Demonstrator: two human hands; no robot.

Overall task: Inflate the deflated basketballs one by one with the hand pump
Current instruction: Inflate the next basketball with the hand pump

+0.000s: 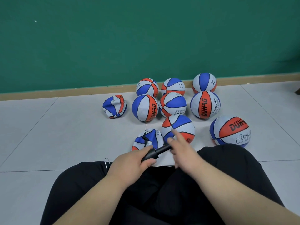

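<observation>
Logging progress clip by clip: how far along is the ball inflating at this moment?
Done: eight red, white and blue basketballs look round. In hand: the left hand grips the black cylindrical hand pump, its hose reaching the flattened ball in front; the right hand is blurred at its handle end. Left: that ball and the crumpled ball at far left.

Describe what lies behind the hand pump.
A deflated basketball lies behind the hand pump, with the pump's black hose running onto it. The left hand and the pump cover its near edge. How the hose joins it cannot be seen.
</observation>
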